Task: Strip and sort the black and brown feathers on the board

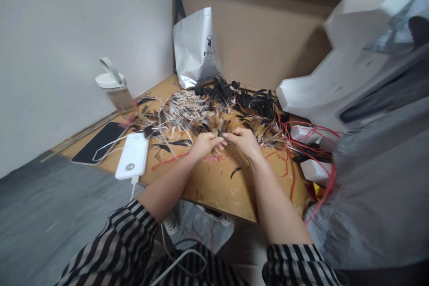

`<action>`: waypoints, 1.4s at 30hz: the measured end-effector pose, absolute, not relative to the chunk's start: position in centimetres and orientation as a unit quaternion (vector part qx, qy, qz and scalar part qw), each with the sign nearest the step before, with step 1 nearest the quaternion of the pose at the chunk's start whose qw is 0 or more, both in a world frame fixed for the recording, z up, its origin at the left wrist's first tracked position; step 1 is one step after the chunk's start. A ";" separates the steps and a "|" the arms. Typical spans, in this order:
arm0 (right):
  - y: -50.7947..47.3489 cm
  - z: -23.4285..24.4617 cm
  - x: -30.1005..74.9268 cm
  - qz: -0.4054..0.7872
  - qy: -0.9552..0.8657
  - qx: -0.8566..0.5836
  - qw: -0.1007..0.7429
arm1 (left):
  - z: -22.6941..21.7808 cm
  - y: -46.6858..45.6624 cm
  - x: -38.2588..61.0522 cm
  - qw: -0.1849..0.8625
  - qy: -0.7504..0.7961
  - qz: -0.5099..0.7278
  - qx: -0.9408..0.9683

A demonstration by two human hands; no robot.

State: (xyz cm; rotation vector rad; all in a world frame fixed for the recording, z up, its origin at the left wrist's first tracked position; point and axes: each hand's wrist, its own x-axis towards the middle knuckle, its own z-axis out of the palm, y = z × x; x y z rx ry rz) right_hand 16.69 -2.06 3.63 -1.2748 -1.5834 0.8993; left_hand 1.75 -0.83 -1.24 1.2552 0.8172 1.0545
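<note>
My left hand and my right hand meet over the middle of the wooden table, both closed in a pinch with fingertips almost touching. Brown feathers show at the fingertips; the pinched ends are small and partly hidden by the fingers. Just beyond the hands lies a row of loose brown and golden feathers. Behind these are bundles of black feathers and, to the left, a heap of pale feather bundles with their quill ends showing. A loose dark feather rests on the table near my right wrist.
A white power bank with a cable and a dark phone lie at left, near a lidded cup. A silver bag stands at the back. Red strings tangle at right beside white plastic blocks.
</note>
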 end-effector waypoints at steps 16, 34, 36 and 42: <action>-2.6 2.5 17.1 0.436 -0.640 -0.501 0.387 | -0.5 -1.6 1.3 0.622 0.361 0.345 0.603; -2.1 1.1 15.7 0.397 -0.598 -0.479 0.504 | -0.7 -1.6 1.7 0.630 0.341 0.392 0.577; -2.2 1.2 15.7 0.400 -0.592 -0.478 0.511 | -0.7 -1.6 1.7 0.619 0.336 0.402 0.585; -2.2 1.3 15.6 0.420 -0.582 -0.486 0.498 | -0.7 -1.6 1.5 0.612 0.344 0.402 0.588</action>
